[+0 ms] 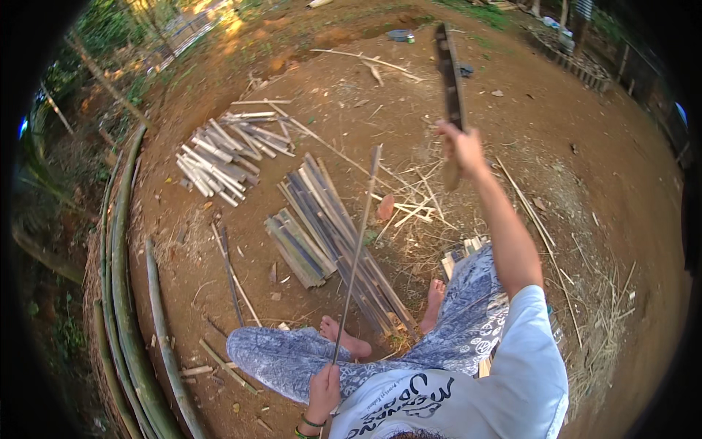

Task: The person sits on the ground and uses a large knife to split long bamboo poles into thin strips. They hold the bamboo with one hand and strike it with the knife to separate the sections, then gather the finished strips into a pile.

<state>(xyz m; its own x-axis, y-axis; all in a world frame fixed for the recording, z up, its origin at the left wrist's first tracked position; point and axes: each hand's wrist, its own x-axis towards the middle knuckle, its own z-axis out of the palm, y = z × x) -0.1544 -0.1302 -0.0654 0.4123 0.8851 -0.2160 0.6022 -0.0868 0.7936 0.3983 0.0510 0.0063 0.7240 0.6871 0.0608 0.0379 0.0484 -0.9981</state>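
Note:
My right hand (466, 152) is raised out ahead on the right, closed round the handle of a machete. Its long dark blade (450, 80) points away from me. Low in front of my body, my left hand (324, 391) grips the near end of a long, thin bamboo strip (358, 252). The strip slants up and slightly right, passing across the view of a stack of long split bamboo slats (333, 230) on the ground. Machete and strip are apart. A shorter bundle of slats (294, 252) lies left of the long stack.
Short split bamboo pieces (219, 157) are heaped farther off to the left. Long green bamboo poles (123, 293) line the left side. Thin offcuts (417, 205) litter the dirt beyond my right foot (434, 296). My left foot (344, 336) is beside the slat stack.

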